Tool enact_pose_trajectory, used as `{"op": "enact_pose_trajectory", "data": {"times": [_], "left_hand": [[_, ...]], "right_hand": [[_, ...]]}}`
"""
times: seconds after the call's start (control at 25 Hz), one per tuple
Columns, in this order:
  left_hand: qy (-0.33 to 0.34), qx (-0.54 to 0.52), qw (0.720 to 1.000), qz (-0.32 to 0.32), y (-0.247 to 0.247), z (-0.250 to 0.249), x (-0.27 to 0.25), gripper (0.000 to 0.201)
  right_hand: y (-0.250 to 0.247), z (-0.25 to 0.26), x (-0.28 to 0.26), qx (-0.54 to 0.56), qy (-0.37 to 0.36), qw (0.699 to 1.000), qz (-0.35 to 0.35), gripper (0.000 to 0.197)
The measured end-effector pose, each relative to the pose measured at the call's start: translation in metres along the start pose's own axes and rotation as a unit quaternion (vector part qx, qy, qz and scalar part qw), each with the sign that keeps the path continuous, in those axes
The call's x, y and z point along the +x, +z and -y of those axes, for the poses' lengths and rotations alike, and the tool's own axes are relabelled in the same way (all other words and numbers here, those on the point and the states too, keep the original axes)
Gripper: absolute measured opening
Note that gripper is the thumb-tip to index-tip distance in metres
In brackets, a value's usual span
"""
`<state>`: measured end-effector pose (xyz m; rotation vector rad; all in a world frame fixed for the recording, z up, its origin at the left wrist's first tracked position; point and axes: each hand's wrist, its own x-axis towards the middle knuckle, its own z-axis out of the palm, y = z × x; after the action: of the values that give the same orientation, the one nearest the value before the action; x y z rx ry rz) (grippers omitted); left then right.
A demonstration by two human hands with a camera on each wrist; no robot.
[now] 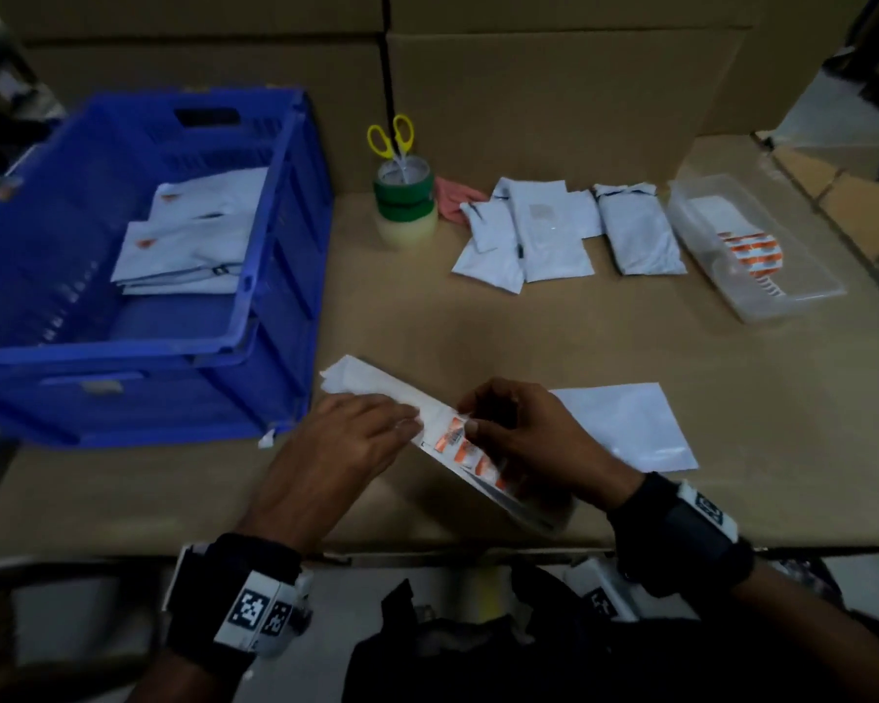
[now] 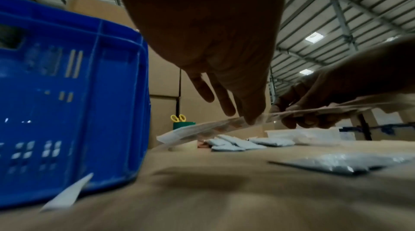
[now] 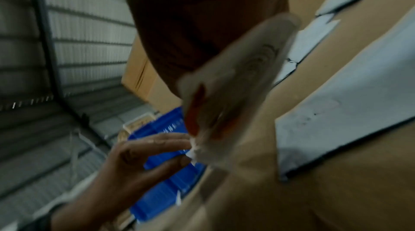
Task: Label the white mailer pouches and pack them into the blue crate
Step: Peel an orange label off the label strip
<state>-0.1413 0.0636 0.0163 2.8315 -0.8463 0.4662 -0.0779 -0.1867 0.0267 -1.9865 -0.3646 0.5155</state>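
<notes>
Both hands hold a long white label sheet (image 1: 447, 438) with orange labels just above the table's front edge. My left hand (image 1: 402, 423) pinches the sheet's edge between thumb and forefinger, as the right wrist view shows on the label sheet (image 3: 235, 83). My right hand (image 1: 483, 428) curls round the sheet from the right. A flat white mailer pouch (image 1: 625, 423) lies on the table just right of my hands. The blue crate (image 1: 275, 246) stands at the left with a few white pouches (image 1: 189, 241) inside.
A pile of white pouches (image 1: 534, 235) lies at the back centre. A clear tray (image 1: 792, 291) with more label sheets is at the back right. Tape rolls (image 1: 406, 205) holding yellow scissors (image 1: 392, 137) stand beside the crate. Cardboard boxes (image 1: 554, 93) wall the rear.
</notes>
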Motion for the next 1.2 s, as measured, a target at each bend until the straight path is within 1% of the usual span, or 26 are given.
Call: {"op": "enact_pose_trajectory", "data": {"times": [0.04, 0.08, 0.12, 0.16, 0.2, 0.24, 0.28, 0.36, 0.44, 0.6, 0.64, 0.76, 0.8, 0.88, 0.96, 1.0, 1.08, 1.16, 1.2], "left_hand": [[-0.008, -0.007, 1.0, 0.014, 0.008, 0.004, -0.01, 0.029], [-0.011, -0.019, 0.999, 0.032, 0.017, 0.006, -0.017, 0.029], [-0.015, -0.037, 0.998, 0.052, 0.026, 0.008, -0.025, 0.031], [-0.023, -0.059, 0.996, 0.067, 0.035, 0.009, -0.031, 0.035], [-0.039, -0.087, 0.993, 0.076, 0.041, 0.009, -0.034, 0.037], [-0.065, -0.115, 0.988, 0.079, 0.045, 0.009, -0.035, 0.037], [-0.091, -0.138, 0.983, 0.085, 0.047, 0.01, -0.033, 0.035], [-0.126, -0.162, 0.973, 0.11, 0.049, 0.012, -0.027, 0.032], [-0.141, -0.175, 0.966, 0.128, 0.051, 0.014, -0.021, 0.031], [-0.167, -0.208, 0.954, 0.138, 0.056, 0.016, -0.02, 0.035], [-0.167, -0.203, 0.955, 0.137, 0.057, 0.016, -0.022, 0.036], [-0.146, -0.163, 0.967, 0.132, 0.059, 0.013, -0.023, 0.035], [-0.142, -0.153, 0.969, 0.132, 0.059, 0.013, -0.022, 0.035], [-0.157, -0.164, 0.964, 0.134, 0.059, 0.011, -0.02, 0.034], [-0.192, -0.212, 0.947, 0.144, 0.058, 0.013, -0.017, 0.033], [-0.211, -0.243, 0.934, 0.156, 0.057, 0.015, -0.015, 0.033], [-0.234, -0.296, 0.909, 0.177, 0.051, 0.022, -0.01, 0.037], [-0.247, -0.323, 0.889, 0.212, 0.042, 0.028, -0.002, 0.041], [-0.253, -0.324, 0.881, 0.234, 0.038, 0.031, 0.004, 0.041]], "right_hand": [[0.013, -0.004, 0.003, -0.05, -0.006, 0.999, -0.001, 0.014], [0.022, -0.009, 0.005, -0.122, -0.029, 0.992, -0.008, 0.017], [0.033, -0.015, 0.006, -0.216, -0.066, 0.974, -0.015, 0.021], [0.042, -0.023, 0.006, -0.317, -0.103, 0.943, -0.014, 0.028], [0.046, -0.03, 0.004, -0.394, -0.126, 0.91, -0.011, 0.034], [0.049, -0.034, 0.002, -0.438, -0.137, 0.888, -0.006, 0.038], [0.05, -0.036, 0.001, -0.458, -0.14, 0.878, -0.002, 0.039], [0.051, -0.037, 0.001, -0.466, -0.142, 0.873, 0.009, 0.037], [0.052, -0.034, -0.001, -0.479, -0.142, 0.866, 0.009, 0.028], [0.055, -0.024, -0.001, -0.471, -0.162, 0.867, -0.006, 0.025], [0.057, -0.023, -0.001, -0.474, -0.166, 0.865, -0.001, 0.023], [0.062, -0.022, 0.0, -0.491, -0.148, 0.858, 0.011, 0.015], [0.064, -0.024, 0.001, -0.486, -0.145, 0.862, 0.007, 0.014], [0.063, -0.025, 0.006, -0.456, -0.139, 0.879, 0.003, 0.01], [0.061, -0.023, 0.013, -0.42, -0.124, 0.899, 0.023, 0.018], [0.059, -0.02, 0.018, -0.416, -0.113, 0.901, 0.034, 0.019], [0.058, -0.012, 0.027, -0.418, -0.082, 0.904, 0.047, 0.015], [0.058, -0.005, 0.037, -0.405, -0.062, 0.91, 0.062, 0.016], [0.057, -0.002, 0.042, -0.408, -0.068, 0.907, 0.079, 0.018]]}}
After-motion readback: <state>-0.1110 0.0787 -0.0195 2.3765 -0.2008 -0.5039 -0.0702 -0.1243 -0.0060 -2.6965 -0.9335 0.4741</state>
